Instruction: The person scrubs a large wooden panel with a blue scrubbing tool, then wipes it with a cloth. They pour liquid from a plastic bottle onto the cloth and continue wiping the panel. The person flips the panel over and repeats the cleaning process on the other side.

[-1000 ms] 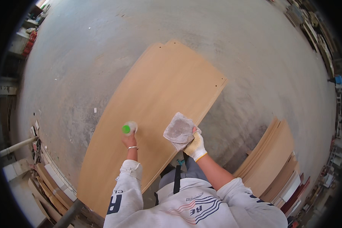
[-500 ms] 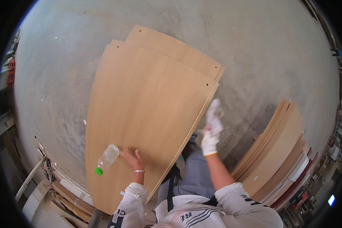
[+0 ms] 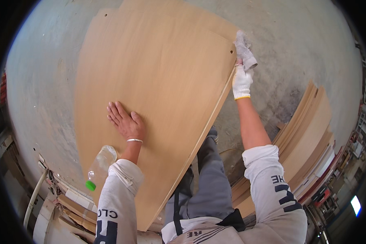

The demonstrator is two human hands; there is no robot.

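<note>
A large light-brown wooden panel (image 3: 158,93) with small holes near its far corners lies before me on top of another panel. My left hand (image 3: 128,124), bare and wearing a bracelet, rests on its surface with fingers stretched out. At the panel's right edge, near the far right corner hole, is my right hand (image 3: 242,79) in a white knitted glove. It grips a greyish-white cloth (image 3: 245,53), which touches the edge there. Left of my left forearm a clear plastic bottle (image 3: 101,164) with a green cap lies on its side on the panel.
A stack of curved wooden boards (image 3: 303,134) leans at the right. Bare concrete floor (image 3: 280,49) surrounds the panels. At the lower left are a pale pipe (image 3: 35,197) and several wood offcuts (image 3: 75,207).
My right hand has moved forward along the panel's edge with the cloth. My left hand has slid forward and left, away from the bottle. My view has shifted closer over the panel.
</note>
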